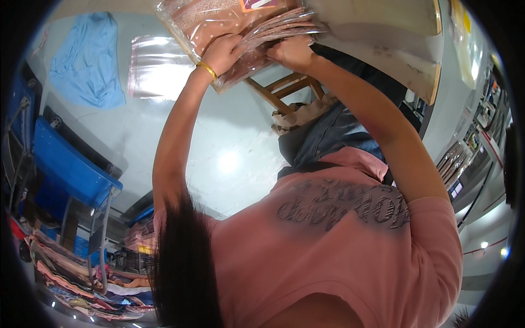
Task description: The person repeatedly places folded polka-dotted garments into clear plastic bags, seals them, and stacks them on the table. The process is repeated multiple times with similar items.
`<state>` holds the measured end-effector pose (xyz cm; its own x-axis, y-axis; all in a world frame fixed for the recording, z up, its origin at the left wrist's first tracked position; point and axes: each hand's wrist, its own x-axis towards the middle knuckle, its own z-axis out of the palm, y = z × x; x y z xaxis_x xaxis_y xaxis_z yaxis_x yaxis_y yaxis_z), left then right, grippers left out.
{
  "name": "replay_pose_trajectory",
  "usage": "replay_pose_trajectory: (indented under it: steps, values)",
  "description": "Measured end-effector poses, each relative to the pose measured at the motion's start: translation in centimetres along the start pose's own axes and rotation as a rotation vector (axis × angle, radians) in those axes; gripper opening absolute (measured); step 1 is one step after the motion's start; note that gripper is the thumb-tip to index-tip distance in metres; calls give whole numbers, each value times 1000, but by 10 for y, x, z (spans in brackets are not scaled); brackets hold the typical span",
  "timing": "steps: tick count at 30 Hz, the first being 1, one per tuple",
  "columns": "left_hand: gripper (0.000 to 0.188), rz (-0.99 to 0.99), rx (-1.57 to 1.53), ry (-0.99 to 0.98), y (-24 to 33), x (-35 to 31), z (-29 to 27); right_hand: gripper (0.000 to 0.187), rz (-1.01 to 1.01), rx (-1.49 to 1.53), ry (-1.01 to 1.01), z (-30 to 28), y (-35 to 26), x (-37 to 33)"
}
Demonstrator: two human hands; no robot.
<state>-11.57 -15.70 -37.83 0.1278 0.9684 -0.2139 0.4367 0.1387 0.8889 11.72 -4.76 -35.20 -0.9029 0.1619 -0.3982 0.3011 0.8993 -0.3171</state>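
Both my hands are at the upper middle, on clear plastic packets of brown cloth. My left hand (221, 53) has its fingers curled on a packet (210, 27) that shows white dots and a lace-like part. A yellow bangle (207, 71) circles the left wrist. My right hand (292, 53) is closed at the lower edge of a fanned stack of similar packets (281, 26). Its fingertips are partly hidden by the plastic. An orange-and-purple label (259, 5) shows on the packet at the top edge.
Beside the packets, to the right, stands a large tan cardboard piece or box (383, 46). Light blue cloth (87, 60) and clear plastic bags (156, 68) lie at the left. A wooden stool (290, 90), blue chair (76, 158) and piled garments (98, 295) are nearby.
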Motion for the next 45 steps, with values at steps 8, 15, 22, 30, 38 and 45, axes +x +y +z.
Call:
replay_pose_trajectory:
  steps: [8,15,22,30,38,45]
  values:
    - [23,-46,23,-19,3,0,0,15,-18,10,91,-7,-9,10]
    - [28,-66,80,-21,15,-2,2,14,3,174,-60,-15,1,16]
    - [25,0,230,45,14,-7,12,15,-115,171,357,-17,-20,6]
    - [31,26,223,-1,15,-5,7,13,30,83,160,-7,-6,8]
    - [21,-5,155,84,14,-4,12,32,57,120,123,-12,-20,4]
    - [23,15,88,2,0,3,-2,53,-112,46,267,-14,-16,5]
